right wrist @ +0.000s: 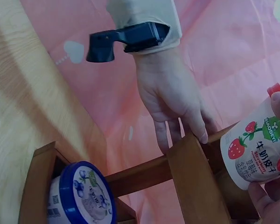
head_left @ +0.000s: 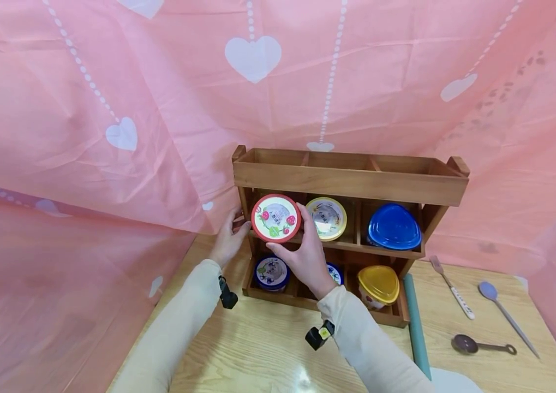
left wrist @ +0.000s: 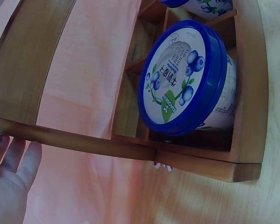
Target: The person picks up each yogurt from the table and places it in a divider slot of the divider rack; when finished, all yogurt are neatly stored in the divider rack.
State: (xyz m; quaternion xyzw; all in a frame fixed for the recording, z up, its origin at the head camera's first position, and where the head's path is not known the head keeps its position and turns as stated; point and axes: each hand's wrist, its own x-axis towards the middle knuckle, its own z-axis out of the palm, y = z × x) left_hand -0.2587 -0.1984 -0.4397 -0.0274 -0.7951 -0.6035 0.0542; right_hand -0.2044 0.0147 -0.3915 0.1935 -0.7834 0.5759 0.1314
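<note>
My right hand (head_left: 308,261) grips a white tub with strawberries and a red-rimmed lid (head_left: 276,218), thumb and fingers on opposite sides. The tub is tilted, lid toward the head camera, at the left bay of the wooden rack's (head_left: 351,183) middle shelf; its strawberry-printed side (right wrist: 257,147) shows in the right wrist view. At the rack's left upright, my left hand (head_left: 229,238) touches the wood with extended fingers (left wrist: 29,163). Below, a blueberry tub with a blue-rimmed lid (left wrist: 177,79) sits in the bottom left compartment.
A yellow-rimmed tub (head_left: 327,218) and a blue-lidded container (head_left: 394,226) share the middle shelf. Lower right is a yellow-lidded container (head_left: 378,285); another blue-rimmed tub (head_left: 335,273) is partly hidden. A fork (head_left: 452,287), spoon (head_left: 503,311) and scoop (head_left: 479,345) lie right of the rack.
</note>
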